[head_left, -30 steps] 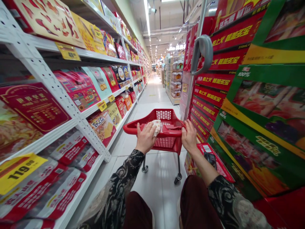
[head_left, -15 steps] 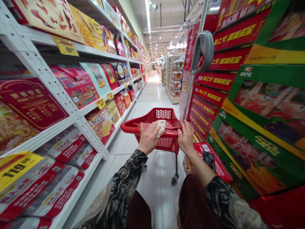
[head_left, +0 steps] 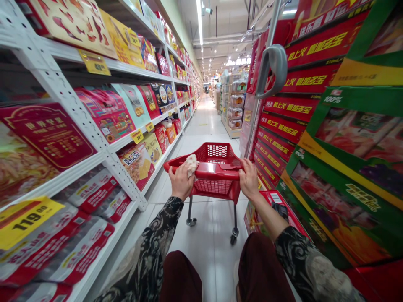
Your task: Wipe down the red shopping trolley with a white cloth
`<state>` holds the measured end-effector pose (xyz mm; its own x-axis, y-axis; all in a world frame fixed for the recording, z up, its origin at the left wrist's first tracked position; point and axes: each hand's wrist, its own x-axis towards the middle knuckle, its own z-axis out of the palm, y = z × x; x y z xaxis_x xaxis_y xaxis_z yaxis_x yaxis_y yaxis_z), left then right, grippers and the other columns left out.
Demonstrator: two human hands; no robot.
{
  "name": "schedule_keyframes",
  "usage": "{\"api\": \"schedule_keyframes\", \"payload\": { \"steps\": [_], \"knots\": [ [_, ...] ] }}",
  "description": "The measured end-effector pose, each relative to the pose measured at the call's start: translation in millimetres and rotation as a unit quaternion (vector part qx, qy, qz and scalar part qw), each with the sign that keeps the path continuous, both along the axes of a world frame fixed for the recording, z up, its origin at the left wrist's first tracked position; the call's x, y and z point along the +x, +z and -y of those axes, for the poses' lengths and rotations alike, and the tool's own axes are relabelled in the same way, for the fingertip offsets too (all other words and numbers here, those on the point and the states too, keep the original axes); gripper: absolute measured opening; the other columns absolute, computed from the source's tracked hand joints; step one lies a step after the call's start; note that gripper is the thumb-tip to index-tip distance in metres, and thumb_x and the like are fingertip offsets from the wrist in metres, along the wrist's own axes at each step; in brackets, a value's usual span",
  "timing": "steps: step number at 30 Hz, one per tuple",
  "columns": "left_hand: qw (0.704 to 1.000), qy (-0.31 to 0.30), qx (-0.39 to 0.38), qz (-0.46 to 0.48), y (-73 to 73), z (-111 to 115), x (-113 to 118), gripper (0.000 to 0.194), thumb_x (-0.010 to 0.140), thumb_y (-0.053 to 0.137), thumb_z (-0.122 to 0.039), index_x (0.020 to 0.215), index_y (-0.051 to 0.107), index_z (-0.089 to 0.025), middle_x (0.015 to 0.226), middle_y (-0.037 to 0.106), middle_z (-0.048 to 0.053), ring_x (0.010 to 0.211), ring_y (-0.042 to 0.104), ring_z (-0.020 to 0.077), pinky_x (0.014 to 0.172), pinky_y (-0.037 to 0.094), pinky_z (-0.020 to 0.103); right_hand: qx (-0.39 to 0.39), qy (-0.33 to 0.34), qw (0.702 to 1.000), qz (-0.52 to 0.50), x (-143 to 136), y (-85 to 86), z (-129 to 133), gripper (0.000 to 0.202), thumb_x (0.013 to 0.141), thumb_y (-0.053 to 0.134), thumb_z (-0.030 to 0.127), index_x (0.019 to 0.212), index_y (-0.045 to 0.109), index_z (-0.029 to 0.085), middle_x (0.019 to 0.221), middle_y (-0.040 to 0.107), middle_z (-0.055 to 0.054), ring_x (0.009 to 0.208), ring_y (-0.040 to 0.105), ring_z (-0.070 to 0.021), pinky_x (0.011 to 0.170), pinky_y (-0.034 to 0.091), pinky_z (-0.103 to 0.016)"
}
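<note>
A red shopping cart (head_left: 217, 184) stands on the floor right in front of my knees, its handle turned towards me. My left hand (head_left: 181, 181) presses a crumpled whitish cloth (head_left: 191, 164) onto the left end of the red handle, fingers closed around it. Over at the handle's right end, my right hand (head_left: 249, 178) grips the frame, with its fingers wrapped over the edge. Between the two hands the bare handle bar (head_left: 217, 168) shows a bright reflection. Two of the cart's legs with caster wheels (head_left: 234, 235) are visible below.
White shelving (head_left: 126, 147) with boxed snacks and price tags runs along the left. Stacked red drink cartons (head_left: 280, 121) and green fruit boxes (head_left: 346, 167) rise close on the right. A grey handle (head_left: 272, 71) juts out there. A dark phone-like object (head_left: 279, 211) lies on a red box.
My left hand has slid the cloth leftward along the handle to its left end. The right hand stays on the right end. The view has shifted slightly.
</note>
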<state>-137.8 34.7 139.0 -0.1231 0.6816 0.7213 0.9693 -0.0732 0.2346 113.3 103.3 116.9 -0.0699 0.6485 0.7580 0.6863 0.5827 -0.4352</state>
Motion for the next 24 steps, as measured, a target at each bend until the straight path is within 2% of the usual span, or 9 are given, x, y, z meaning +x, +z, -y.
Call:
{"api": "schedule_keyframes", "payload": {
  "steps": [2, 6, 8, 12, 16, 19, 24],
  "knots": [
    [1.0, 0.004, -0.002, -0.007, -1.1, -1, 3, 0.033, 0.079, 0.045, -0.029, 0.109, 0.053, -0.019, 0.117, 0.059, 0.011, 0.109, 0.052, 0.0226, 0.103, 0.018, 0.05, -0.014, -0.033, 0.999, 0.03, 3, 3.2, -3, 0.044, 0.086, 0.03, 0.027, 0.125, 0.045, 0.015, 0.129, 0.045, -0.012, 0.121, 0.039, -0.0214, 0.1, 0.032, -0.042],
    [1.0, 0.009, -0.008, -0.025, -1.6, 3, 10, 0.034, 0.079, 0.044, -0.029, 0.11, 0.053, -0.019, 0.119, 0.058, 0.012, 0.109, 0.052, 0.023, 0.102, 0.02, 0.05, -0.037, -0.131, 0.985, 0.103, 4, 15.6, 3, 0.043, 0.086, 0.034, 0.027, 0.126, 0.045, 0.015, 0.138, 0.037, -0.013, 0.129, 0.027, -0.0284, 0.1, 0.021, -0.057],
    [0.999, 0.008, -0.006, -0.04, -0.4, 6, 16, 0.034, 0.079, 0.044, -0.028, 0.111, 0.053, -0.019, 0.12, 0.058, 0.013, 0.109, 0.052, 0.0233, 0.103, 0.018, 0.051, -0.015, -0.109, 0.986, 0.129, -4, 21.8, 14, 0.041, 0.086, 0.036, 0.026, 0.124, 0.048, 0.015, 0.138, 0.038, -0.013, 0.13, 0.026, -0.0283, 0.102, 0.016, -0.058],
    [0.996, -0.025, 0.002, -0.088, 5.7, 14, 36, 0.034, 0.08, 0.043, -0.024, 0.113, 0.052, -0.021, 0.128, 0.051, 0.012, 0.119, 0.045, 0.024, 0.106, 0.01, 0.053, 0.025, 0.007, 0.986, 0.163, -32, 27.0, 37, 0.039, 0.087, 0.038, 0.024, 0.122, 0.05, 0.016, 0.133, 0.045, -0.011, 0.127, 0.032, -0.0249, 0.104, 0.012, -0.054],
    [0.989, -0.083, 0.0, -0.121, 10.9, 17, 50, 0.033, 0.083, 0.041, -0.025, 0.114, 0.052, -0.022, 0.129, 0.051, 0.01, 0.121, 0.043, 0.0229, 0.107, 0.002, 0.054, 0.024, 0.049, 0.984, 0.168, -48, 24.1, 47, 0.037, 0.086, 0.039, 0.023, 0.121, 0.051, 0.017, 0.13, 0.049, -0.01, 0.126, 0.035, -0.025, 0.105, 0.008, -0.056],
    [0.989, -0.089, 0.004, -0.119, 9.1, 24, 38, 0.034, 0.083, 0.041, -0.025, 0.115, 0.051, -0.022, 0.127, 0.052, 0.01, 0.118, 0.047, 0.0215, 0.107, 0.0, 0.053, 0.022, 0.055, 0.984, 0.169, -45, 21.3, 44, 0.036, 0.087, 0.039, 0.022, 0.121, 0.052, 0.018, 0.128, 0.051, -0.009, 0.126, 0.035, -0.0245, 0.105, 0.006, -0.056],
    [0.995, -0.031, 0.014, -0.093, 1.0, 39, -1, 0.033, 0.083, 0.04, -0.025, 0.114, 0.052, -0.021, 0.124, 0.055, 0.012, 0.115, 0.05, 0.0213, 0.107, 0.002, 0.054, 0.017, 0.044, 0.985, 0.166, -37, 19.8, 43, 0.036, 0.087, 0.039, 0.022, 0.12, 0.051, 0.017, 0.13, 0.05, -0.008, 0.127, 0.034, -0.0245, 0.104, 0.006, -0.057]
  ]
}}
